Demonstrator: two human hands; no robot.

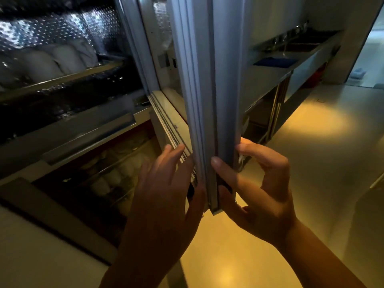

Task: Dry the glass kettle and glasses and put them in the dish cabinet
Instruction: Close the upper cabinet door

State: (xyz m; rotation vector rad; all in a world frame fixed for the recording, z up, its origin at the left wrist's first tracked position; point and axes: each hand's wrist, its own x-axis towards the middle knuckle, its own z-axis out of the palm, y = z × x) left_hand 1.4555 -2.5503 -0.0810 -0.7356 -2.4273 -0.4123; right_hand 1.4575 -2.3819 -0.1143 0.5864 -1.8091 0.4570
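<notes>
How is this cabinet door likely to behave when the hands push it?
The cabinet door looks like a thick metal frame, so it should swing stiffly as one piece, not flex. Its smooth edge may be slippery; the right hand pinches it while the left hand lies flat against it. Probably fairly heavy.

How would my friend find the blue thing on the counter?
Look right of the cabinet door to the long steel counter along the wall. The flat blue cloth lies before the sink, the only blue thing on that grey top.
</notes>
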